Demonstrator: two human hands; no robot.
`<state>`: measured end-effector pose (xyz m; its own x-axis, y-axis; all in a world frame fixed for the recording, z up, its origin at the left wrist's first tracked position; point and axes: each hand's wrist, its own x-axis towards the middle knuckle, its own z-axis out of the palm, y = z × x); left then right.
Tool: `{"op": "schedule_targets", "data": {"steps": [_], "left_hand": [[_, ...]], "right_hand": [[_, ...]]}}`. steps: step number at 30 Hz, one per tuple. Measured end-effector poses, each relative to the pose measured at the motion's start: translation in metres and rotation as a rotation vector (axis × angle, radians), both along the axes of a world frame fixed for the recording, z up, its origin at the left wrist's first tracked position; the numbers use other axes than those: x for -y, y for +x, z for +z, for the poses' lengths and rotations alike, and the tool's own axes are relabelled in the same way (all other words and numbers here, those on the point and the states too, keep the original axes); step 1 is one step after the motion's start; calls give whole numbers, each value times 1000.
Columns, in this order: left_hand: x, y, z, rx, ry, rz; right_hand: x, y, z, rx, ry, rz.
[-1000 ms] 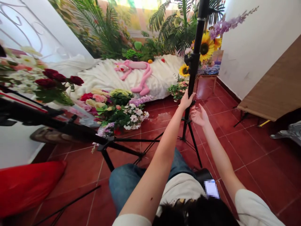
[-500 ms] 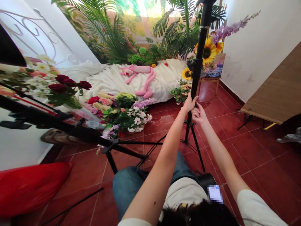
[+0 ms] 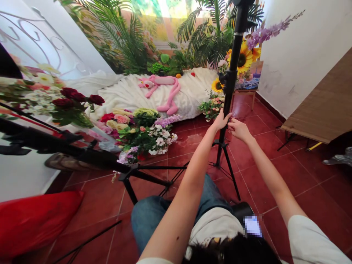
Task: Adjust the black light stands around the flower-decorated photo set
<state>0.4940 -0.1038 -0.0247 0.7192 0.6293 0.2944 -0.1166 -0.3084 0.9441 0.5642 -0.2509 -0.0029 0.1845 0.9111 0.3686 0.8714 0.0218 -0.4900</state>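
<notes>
Off the cloth's (image 3: 132, 93) front right corner, the left hand (image 3: 220, 120) stays clamped around the stand (image 3: 228, 88), black, slim and splay-legged. Since a moment ago the right hand (image 3: 238, 129) has rolled knuckles-up beside it, curled; whether it grips, I cannot tell.

Left fingers (image 3: 227, 117) hold the black stand (image 3: 233, 60); the right fingers (image 3: 232, 125) curl beside it, perhaps touching.

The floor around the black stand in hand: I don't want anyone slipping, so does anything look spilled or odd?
Possibly: a pale, blotchy patch on the red tiles, between the white flowers and the held stand, shows against the plainer red. It could be water, a stain or a reflection; I cannot tell.
</notes>
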Motion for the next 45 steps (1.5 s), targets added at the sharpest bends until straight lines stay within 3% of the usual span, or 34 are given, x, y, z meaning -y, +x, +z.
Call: {"op": "schedule_targets", "data": {"steps": [2,4,8,11,13,16,20,25,28,34,39,42,45], "left_hand": [[0,1,-1,18,-12,2],[0,2,-3,41,-10,7],[0,3,-5,52,-5,19],[0,2,-5,17,-39,18],[1,2,-3,2,-70,18],[1,2,-2,-1,-107,25],[0,5,-4,33,-147,59],[0,4,-8,107,-197,96],[3,0,-9,105,-235,87],[11,-4,-5,112,-279,85],[12,-4,-2,132,-353,58],[12,-5,-2,133,-381,29],[13,-6,0,129,-384,23]], "right_hand": [[3,7,19,94,-29,94],[-3,12,44,117,92,118],[-35,14,100,240,424,-29],[-64,11,127,358,394,-51],[-79,10,133,388,304,-84],[-92,10,124,400,187,-183],[-94,2,94,413,158,-310],[-85,-13,60,446,7,-328],[-80,-13,54,408,-40,-308],[-73,-7,54,235,94,-190],[-40,-2,48,74,200,-3],[-15,-1,39,2,161,-39],[0,-5,30,94,-17,-153]]}}
